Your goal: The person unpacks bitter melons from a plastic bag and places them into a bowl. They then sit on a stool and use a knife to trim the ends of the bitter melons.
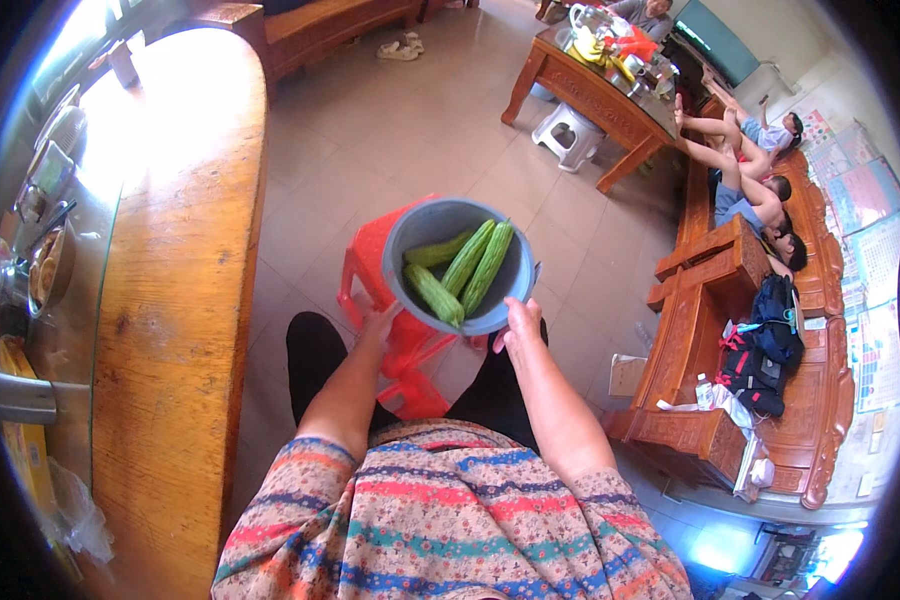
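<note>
A round grey-blue basin [523, 262] is held up in front of me by both hands. Several green ridged gourds [469, 257], like bitter melons, lie inside it. My left hand [379, 319] grips the basin's lower left side, its fingers partly hidden beneath. At the lower right rim is my right hand [521, 321], thumb over the edge. Behind and below the basin stands a red plastic stool [367, 251]. A red plastic bag [420, 401] hangs or lies between my knees, under the basin.
A long wooden table [180, 300] with bowls and bags runs along my left. A carved table [592, 97] with bananas stands ahead, a white stool [568, 135] beside it. Several people recline on a wooden bench [817, 277] at right; another person sits beyond the carved table. Backpacks [757, 367] lie nearer.
</note>
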